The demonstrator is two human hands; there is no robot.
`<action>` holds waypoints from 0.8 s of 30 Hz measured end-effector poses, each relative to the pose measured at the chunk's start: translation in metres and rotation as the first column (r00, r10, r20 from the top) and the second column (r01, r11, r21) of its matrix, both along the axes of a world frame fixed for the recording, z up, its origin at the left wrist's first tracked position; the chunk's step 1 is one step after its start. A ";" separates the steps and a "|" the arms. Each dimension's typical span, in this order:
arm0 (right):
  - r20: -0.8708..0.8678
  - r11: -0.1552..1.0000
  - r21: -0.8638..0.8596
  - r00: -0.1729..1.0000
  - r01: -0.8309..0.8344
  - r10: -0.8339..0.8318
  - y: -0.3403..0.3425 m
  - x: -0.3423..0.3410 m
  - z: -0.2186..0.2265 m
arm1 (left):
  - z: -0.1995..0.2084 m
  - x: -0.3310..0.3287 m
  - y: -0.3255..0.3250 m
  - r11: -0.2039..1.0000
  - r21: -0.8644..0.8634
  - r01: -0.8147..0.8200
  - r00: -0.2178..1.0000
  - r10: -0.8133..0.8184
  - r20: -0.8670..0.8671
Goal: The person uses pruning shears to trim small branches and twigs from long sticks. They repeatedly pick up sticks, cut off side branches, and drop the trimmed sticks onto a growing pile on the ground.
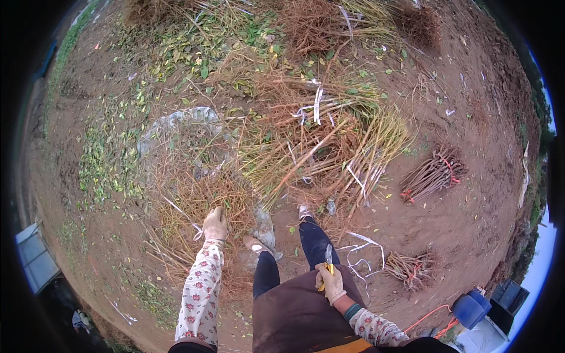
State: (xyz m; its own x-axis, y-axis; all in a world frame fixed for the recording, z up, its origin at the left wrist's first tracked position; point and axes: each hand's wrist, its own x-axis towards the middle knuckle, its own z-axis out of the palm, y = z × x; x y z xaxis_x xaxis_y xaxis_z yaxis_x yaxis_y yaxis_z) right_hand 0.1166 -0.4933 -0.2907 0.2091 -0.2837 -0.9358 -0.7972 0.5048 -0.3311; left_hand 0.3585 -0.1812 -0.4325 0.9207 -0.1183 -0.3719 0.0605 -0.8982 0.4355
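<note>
My left hand (215, 225), in a pale glove, is over a loose heap of thin brown rooted stems (194, 191). Its fingers look curled together at the heap, and whatever they grip is hidden. A white tie (196, 232) lies among the stems beside that hand. In front of my lap, my right hand (331, 283), gloved too, is closed around yellow-handled pruning shears (329, 259) with their blades pointing away from me. Bundles of green-yellow plant stems (329, 147), bound with white strips, lie on the soil ahead of my feet.
Two small red-tied bundles of bare sticks, one farther (432, 175) and one nearer (410, 269), lie at the right. A loose white strap (368, 241) curls near my right leg. Scattered leaves (115, 159) cover soil at left. A blue barrel (471, 309) stands lower right.
</note>
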 end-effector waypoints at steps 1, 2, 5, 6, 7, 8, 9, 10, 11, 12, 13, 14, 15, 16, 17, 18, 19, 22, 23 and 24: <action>0.017 0.999 0.025 0.999 0.036 -0.036 -0.008 0.002 -0.007 | -0.035 0.023 -0.053 0.991 -0.063 0.115 0.993 -0.114 0.021; 0.037 1.000 0.028 0.999 0.011 -0.012 -0.016 0.006 -0.010 | -0.070 0.046 -0.104 0.973 -0.121 0.195 0.981 -0.196 0.005; 0.053 0.983 0.142 0.991 0.115 -0.124 -0.036 -0.001 -0.026 | -0.156 0.096 -0.225 0.920 -0.209 0.331 0.922 -0.363 -0.138; 0.044 0.972 0.155 0.982 0.176 -0.185 -0.040 -0.003 -0.024 | -0.188 0.100 -0.270 0.906 -0.173 0.386 0.887 -0.416 -0.202; 0.034 0.953 0.161 0.963 0.257 -0.266 -0.045 -0.007 -0.024 | -0.208 0.101 -0.319 0.879 -0.140 0.456 0.817 -0.475 -0.327; 0.030 0.935 0.193 0.951 0.297 -0.308 -0.050 -0.008 -0.024 | -0.224 0.100 -0.348 0.881 -0.102 0.462 0.732 -0.444 -0.516; 0.030 0.916 0.227 0.938 0.330 -0.345 -0.056 -0.006 -0.027 | -0.237 0.100 -0.364 0.867 -0.092 0.489 0.701 -0.454 -0.550; 0.037 0.896 0.300 0.935 0.327 -0.353 -0.061 0.001 -0.028 | -0.254 0.104 -0.349 0.880 -0.017 0.475 0.737 -0.409 -0.538; 0.045 0.887 0.341 0.937 0.312 -0.347 -0.068 0.012 -0.025 | -0.276 0.104 -0.324 0.939 -0.208 0.274 0.772 -0.343 -0.536; 0.041 0.876 0.380 0.941 0.296 -0.336 -0.071 0.018 -0.028 | -0.292 0.104 -0.290 0.924 -0.379 0.048 0.807 -0.259 -0.531; -0.020 0.865 0.323 0.917 0.384 -0.399 -0.076 0.011 -0.025 | -0.260 0.075 -0.331 0.731 -0.593 -0.338 0.711 -0.215 -0.669; -0.047 0.844 0.306 0.893 0.440 -0.448 -0.079 0.011 -0.023 | -0.223 0.068 -0.344 0.572 -0.625 -0.531 0.670 -0.169 -0.723; -0.048 0.837 0.305 0.885 0.455 -0.463 -0.081 0.016 -0.023 | -0.171 0.072 -0.339 0.405 -0.641 -0.652 0.670 -0.087 -0.737; -0.008 0.879 0.305 0.924 0.367 -0.383 -0.082 0.019 -0.025 | -0.122 0.082 -0.329 0.079 -0.716 -0.694 0.710 -0.089 -0.698; 0.039 0.952 0.257 0.983 0.165 -0.181 -0.083 0.030 -0.027 | -0.093 0.098 -0.307 0.053 -0.692 -0.720 0.693 0.101 -0.714; 0.076 0.980 0.191 0.996 -0.052 0.038 -0.084 0.044 -0.030 | -0.060 0.110 -0.287 -0.024 -0.718 -0.696 0.698 0.213 -0.684; 0.086 0.967 0.095 0.970 -0.237 0.229 -0.081 0.054 -0.040 | -0.051 0.121 -0.259 -0.097 -0.732 -0.674 0.678 0.312 -0.666; 0.099 0.846 -0.102 0.841 -0.523 0.532 -0.061 0.095 -0.055 | -0.011 0.141 -0.213 -0.331 -0.750 -0.572 0.605 0.446 -0.659; 0.127 0.830 -0.105 0.820 -0.548 0.557 -0.055 0.108 -0.059 | 0.002 0.144 -0.200 -0.399 -0.746 -0.534 0.575 0.476 -0.666; 0.144 0.812 -0.107 0.799 -0.574 0.584 -0.051 0.118 -0.061 | 0.010 0.143 -0.188 -0.468 -0.732 -0.496 0.536 0.498 -0.682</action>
State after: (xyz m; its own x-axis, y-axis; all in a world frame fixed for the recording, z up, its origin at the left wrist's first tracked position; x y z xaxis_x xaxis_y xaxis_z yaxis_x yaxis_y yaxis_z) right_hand 0.2346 -0.5445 -0.3522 0.4981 -0.1109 -0.8600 -0.8671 -0.0570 -0.4949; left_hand 0.5017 -0.3694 -0.4221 0.8062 0.2423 -0.5397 0.1803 0.7682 0.6143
